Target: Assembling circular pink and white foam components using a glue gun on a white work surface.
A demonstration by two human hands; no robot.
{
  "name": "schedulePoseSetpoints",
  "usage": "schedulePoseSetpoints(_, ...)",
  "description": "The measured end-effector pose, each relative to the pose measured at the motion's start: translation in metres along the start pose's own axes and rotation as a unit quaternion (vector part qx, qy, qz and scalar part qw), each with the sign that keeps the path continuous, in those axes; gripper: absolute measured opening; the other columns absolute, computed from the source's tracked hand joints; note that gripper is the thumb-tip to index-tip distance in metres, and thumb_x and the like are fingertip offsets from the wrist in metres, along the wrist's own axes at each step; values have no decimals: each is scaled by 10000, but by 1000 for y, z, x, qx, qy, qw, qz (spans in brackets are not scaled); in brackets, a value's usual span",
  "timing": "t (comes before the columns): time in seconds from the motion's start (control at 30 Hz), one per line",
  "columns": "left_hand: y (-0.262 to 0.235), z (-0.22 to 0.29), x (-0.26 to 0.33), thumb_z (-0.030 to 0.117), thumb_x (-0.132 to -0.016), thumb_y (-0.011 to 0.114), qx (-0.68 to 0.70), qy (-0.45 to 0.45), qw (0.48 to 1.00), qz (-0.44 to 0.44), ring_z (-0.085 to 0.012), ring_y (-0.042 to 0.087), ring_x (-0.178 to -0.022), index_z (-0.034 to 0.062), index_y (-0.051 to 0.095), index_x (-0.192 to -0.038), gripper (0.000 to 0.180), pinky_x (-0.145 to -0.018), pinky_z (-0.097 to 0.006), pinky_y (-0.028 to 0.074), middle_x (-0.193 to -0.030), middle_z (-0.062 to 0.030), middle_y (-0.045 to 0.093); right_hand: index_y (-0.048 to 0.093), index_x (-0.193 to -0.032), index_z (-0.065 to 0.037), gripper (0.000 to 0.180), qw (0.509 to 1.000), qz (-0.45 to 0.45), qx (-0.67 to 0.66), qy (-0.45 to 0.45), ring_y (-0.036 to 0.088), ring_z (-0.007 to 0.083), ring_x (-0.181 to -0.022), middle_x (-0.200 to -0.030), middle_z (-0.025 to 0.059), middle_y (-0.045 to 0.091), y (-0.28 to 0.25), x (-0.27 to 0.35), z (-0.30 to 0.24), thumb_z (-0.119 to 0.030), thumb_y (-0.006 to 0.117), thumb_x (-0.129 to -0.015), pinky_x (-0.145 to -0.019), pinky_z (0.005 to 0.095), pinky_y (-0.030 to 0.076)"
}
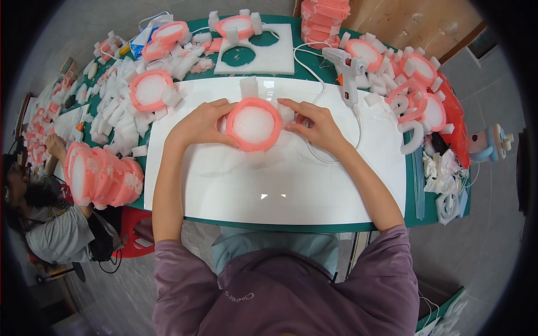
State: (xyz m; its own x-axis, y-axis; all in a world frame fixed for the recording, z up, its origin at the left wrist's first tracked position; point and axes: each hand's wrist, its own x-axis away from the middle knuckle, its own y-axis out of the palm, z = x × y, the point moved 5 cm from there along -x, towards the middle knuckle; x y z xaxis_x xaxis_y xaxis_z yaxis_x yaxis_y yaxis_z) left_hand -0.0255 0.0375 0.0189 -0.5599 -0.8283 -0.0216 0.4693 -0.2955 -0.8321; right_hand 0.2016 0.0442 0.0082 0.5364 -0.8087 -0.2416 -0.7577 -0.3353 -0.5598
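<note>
A round foam piece with a pink ring rim and a white middle (pixel 254 125) is held over the white board. A white foam block (pixel 249 87) stands out from its top edge. My left hand (pixel 204 126) grips its left side, thumb below and fingers above. Thumb and fingers of my right hand (pixel 314 124) close around a small white foam block (pixel 286 113) at the piece's right edge. Whether that block is stuck to the rim I cannot tell. Right of my right hand, a white glue gun (pixel 348 75) lies with its cable curling down the board.
The white board (pixel 280 193) covers the middle of the green table. At left are loose white foam blocks (pixel 115 115) and a stack of pink-rimmed pieces (pixel 103 175). A foam sheet with round holes (pixel 283 56) lies behind. Another person (pixel 61 232) sits at far left.
</note>
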Motion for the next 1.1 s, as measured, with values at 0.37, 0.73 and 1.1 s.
schedulePoseSetpoints(0.37,0,0,0,489,-511,815,0,2,1000,4,-295,567,-789,62,596,-1126,780,-714,-347,453,-883,-128,573,577,-1224,-171,564,1000,12,-3,-13,502,131,-642,-773,44,570,0,0,-1,-63,735,-693,-594,249,430)
schedulePoseSetpoints(0.73,0,0,0,493,-513,812,-2,1,1000,0,-302,577,-829,48,598,-1104,771,-743,-351,461,-927,-135,586,571,-1231,-179,577,1000,8,2,-5,501,135,-645,-758,43,556,0,0,-1,-69,738,-690,-602,255,432)
schedulePoseSetpoints(1.1,-1,2,1,490,-521,810,-4,-2,1000,1,-302,578,-825,49,600,-1098,756,-745,-353,463,-929,-134,586,555,-1243,-192,571,1000,3,1,-12,515,161,-664,-781,59,568,-1,0,-1,-59,711,-710,-636,268,452)
